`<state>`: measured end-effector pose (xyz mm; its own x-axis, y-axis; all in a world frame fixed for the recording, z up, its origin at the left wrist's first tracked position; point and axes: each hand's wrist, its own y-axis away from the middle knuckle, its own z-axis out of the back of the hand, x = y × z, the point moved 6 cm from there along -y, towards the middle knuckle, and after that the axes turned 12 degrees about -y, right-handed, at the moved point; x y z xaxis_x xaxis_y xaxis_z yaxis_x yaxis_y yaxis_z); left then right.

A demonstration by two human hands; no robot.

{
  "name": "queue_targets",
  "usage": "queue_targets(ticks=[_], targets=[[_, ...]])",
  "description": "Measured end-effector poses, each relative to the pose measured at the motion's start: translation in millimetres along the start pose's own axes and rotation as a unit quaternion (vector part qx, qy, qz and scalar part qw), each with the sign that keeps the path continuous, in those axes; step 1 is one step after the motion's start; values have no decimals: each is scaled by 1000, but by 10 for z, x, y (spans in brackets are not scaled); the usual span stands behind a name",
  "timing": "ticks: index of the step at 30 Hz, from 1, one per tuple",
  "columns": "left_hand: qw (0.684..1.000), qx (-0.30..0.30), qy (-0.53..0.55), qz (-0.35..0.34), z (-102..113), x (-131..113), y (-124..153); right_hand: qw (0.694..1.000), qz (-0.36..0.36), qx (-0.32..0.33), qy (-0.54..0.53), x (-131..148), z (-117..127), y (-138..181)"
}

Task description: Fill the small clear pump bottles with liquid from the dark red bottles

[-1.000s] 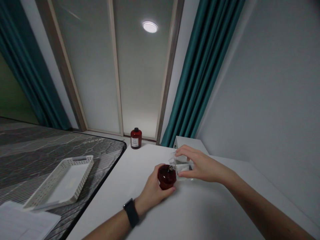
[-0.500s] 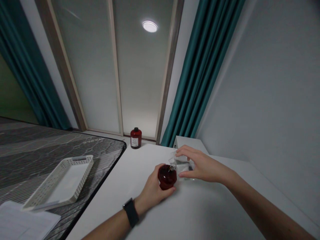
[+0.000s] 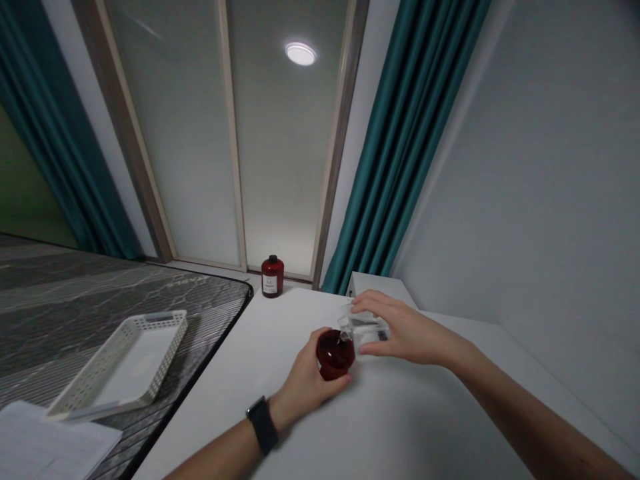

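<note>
My left hand (image 3: 310, 373), with a dark watch on its wrist, is wrapped round a dark red glass bottle (image 3: 334, 357). The bottle leans to the right, its uncapped neck at the opening of a clear container (image 3: 367, 331). My right hand (image 3: 395, 327) grips this container from the right, thumb below and fingers above. The container also looks tilted, its mouth toward the bottle; whether the two touch I cannot tell. Farther back, a second dark red bottle (image 3: 273, 278) with a black cap and white label stands upright on the white table (image 3: 240, 360).
On the grey striped mattress (image 3: 210, 293) at the left lie a white perforated basket (image 3: 167, 360) and white papers (image 3: 55, 443). A white cabinet (image 3: 387, 287) stands behind the table, near the teal curtain (image 3: 390, 147). A pale wall (image 3: 540, 167) borders the right side.
Almost nothing differs. Both hands keep their grip on the red bottle and the clear container, in nearly the same place.
</note>
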<state>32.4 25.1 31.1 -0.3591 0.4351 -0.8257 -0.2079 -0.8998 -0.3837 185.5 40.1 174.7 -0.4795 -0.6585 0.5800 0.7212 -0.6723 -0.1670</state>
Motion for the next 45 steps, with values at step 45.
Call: queue_targets(ticks=[45], targets=[[1000, 11, 6, -1, -12, 13, 1, 1000, -2, 2, 19, 18, 10, -21]])
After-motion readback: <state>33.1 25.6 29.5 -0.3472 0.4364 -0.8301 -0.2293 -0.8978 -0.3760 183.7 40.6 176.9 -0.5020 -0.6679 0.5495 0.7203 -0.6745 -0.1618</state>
